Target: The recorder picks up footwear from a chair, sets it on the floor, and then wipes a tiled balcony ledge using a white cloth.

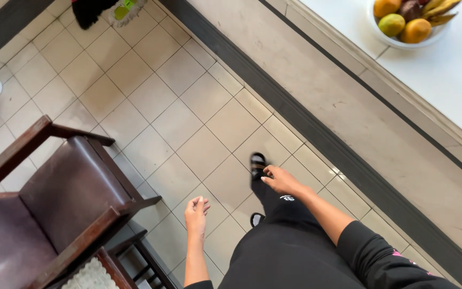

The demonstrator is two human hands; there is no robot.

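Below, both hands hang empty over the tiled floor [188,112], its square pale beige tiles matte between thin dark grout lines. The left hand [196,213] has its fingers loosely curled, holding nothing, near the wooden arm of a chair [65,198] with a smooth dark brown leather seat. The right hand [280,180] rests with relaxed fingers against the thigh of soft black trousers [290,246]. Two black shoes [258,165] show on the tiles. Up right, a white tabletop [445,80] carries one round white bowl [397,42] of fruit: oranges, a green one, bananas.
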